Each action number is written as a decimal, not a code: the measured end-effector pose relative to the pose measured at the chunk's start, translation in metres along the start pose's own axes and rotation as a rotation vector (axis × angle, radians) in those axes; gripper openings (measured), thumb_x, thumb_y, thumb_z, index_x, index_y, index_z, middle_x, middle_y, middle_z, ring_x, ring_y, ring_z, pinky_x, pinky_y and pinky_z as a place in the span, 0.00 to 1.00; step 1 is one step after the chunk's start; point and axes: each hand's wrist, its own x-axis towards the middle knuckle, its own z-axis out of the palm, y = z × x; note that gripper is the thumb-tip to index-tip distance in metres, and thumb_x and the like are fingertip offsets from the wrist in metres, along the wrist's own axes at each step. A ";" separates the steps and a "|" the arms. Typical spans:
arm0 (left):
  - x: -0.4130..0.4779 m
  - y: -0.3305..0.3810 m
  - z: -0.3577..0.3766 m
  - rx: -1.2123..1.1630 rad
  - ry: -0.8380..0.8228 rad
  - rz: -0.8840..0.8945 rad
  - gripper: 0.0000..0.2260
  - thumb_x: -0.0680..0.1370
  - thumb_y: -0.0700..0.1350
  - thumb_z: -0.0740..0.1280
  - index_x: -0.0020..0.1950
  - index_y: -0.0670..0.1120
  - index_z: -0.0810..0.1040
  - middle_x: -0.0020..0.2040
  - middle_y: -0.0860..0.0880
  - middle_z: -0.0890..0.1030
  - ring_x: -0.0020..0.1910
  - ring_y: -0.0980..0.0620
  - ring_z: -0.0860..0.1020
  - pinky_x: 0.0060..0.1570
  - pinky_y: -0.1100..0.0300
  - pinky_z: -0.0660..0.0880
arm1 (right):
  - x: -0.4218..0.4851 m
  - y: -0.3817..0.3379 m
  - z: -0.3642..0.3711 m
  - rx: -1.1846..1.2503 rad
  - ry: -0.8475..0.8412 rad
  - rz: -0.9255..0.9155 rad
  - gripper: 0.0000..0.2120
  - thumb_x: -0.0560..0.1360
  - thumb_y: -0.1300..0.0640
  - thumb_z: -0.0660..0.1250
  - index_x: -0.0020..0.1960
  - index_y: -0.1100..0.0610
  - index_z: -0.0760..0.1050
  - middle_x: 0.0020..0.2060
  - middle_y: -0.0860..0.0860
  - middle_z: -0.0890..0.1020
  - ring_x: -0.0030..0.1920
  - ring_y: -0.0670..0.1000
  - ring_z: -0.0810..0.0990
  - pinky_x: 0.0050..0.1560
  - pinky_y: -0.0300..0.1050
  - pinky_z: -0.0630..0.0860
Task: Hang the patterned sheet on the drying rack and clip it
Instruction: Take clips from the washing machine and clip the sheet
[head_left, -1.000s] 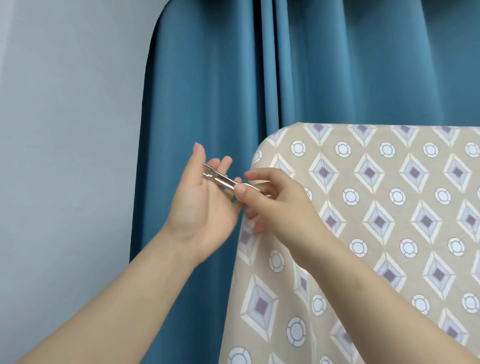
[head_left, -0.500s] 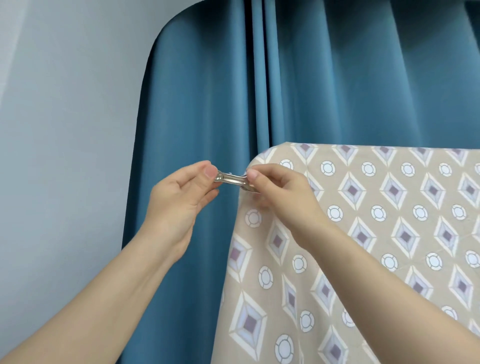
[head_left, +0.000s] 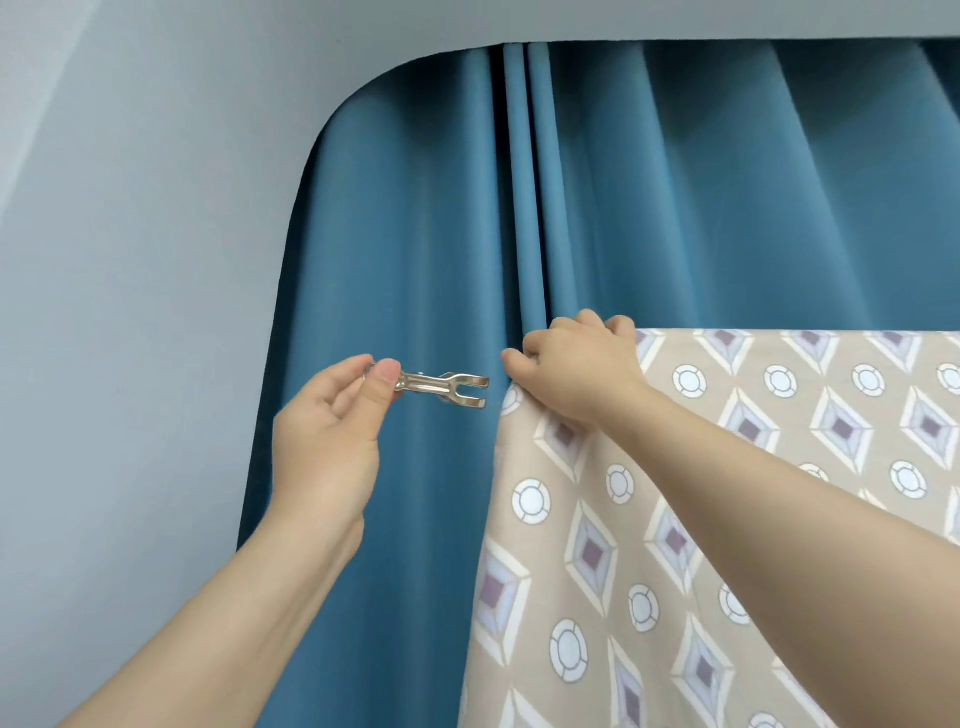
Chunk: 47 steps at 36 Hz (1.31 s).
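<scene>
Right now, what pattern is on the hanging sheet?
The sheet is beige with purple-centred diamonds and white rings, clearest in the head view.

left hand (head_left: 332, 441) bare | right hand (head_left: 576, 366) bare | both forearms (head_left: 779, 493) bare to frame edge | left thumbnail (head_left: 387, 371) short

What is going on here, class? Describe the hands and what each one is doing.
A person is pegging up a patterned sheet. The right hand grips the sheet's top left corner. The left hand pinches a metal clip, jaws apart and aimed at that corner, not yet touching it. A blue curtain hangs behind.
</scene>
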 end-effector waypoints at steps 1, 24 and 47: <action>-0.002 -0.001 0.001 0.009 0.008 0.005 0.17 0.74 0.50 0.67 0.60 0.45 0.76 0.51 0.50 0.82 0.55 0.54 0.79 0.56 0.64 0.70 | 0.000 0.001 0.001 0.001 0.017 0.005 0.18 0.79 0.46 0.48 0.40 0.52 0.72 0.41 0.50 0.69 0.49 0.52 0.62 0.62 0.54 0.58; -0.014 0.000 -0.001 0.077 0.009 -0.104 0.04 0.76 0.47 0.66 0.42 0.50 0.78 0.42 0.54 0.82 0.42 0.60 0.81 0.50 0.66 0.70 | -0.003 0.000 0.004 0.109 0.122 0.039 0.17 0.79 0.50 0.48 0.38 0.53 0.69 0.40 0.50 0.68 0.48 0.52 0.61 0.62 0.53 0.57; -0.010 0.000 0.007 0.067 -0.020 -0.159 0.05 0.76 0.47 0.67 0.42 0.47 0.78 0.40 0.54 0.83 0.43 0.57 0.82 0.38 0.73 0.62 | -0.003 0.000 0.007 0.092 0.118 0.053 0.19 0.79 0.50 0.48 0.33 0.54 0.66 0.40 0.50 0.69 0.51 0.53 0.65 0.63 0.53 0.57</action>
